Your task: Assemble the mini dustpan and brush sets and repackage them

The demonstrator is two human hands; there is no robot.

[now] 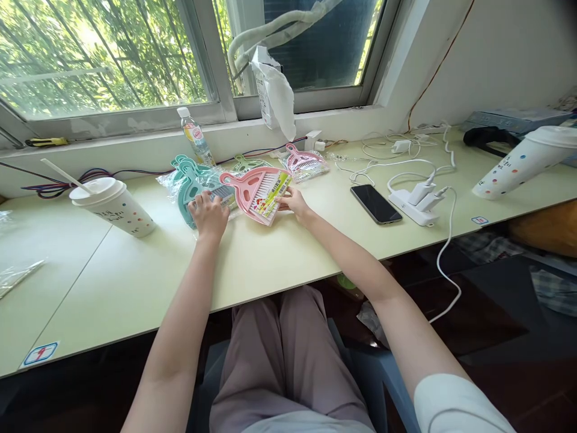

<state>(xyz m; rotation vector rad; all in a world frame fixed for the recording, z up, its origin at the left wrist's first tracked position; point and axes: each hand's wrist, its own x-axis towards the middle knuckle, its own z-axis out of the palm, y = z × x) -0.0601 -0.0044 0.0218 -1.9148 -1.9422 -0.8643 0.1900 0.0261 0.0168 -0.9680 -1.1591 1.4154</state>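
A pink mini dustpan-and-brush set (255, 191) with a yellow label lies tilted on the pale desk (279, 252). My right hand (294, 202) grips its right edge, fingers closed on the label side. My left hand (208, 214) rests on a pile of teal dustpan sets in clear wrap (189, 180), fingers curled over the pile's near edge next to the pink set. Behind them lie a green set (246, 162) and another pink set in plastic wrap (303, 162).
A dotted paper cup with lid and straw (115, 207) stands left. A water bottle (195, 137) is near the window sill. A black phone (375, 203), a white power strip with chargers (417, 201) and cables lie right. A tipped dotted cup (525, 162) is at far right.
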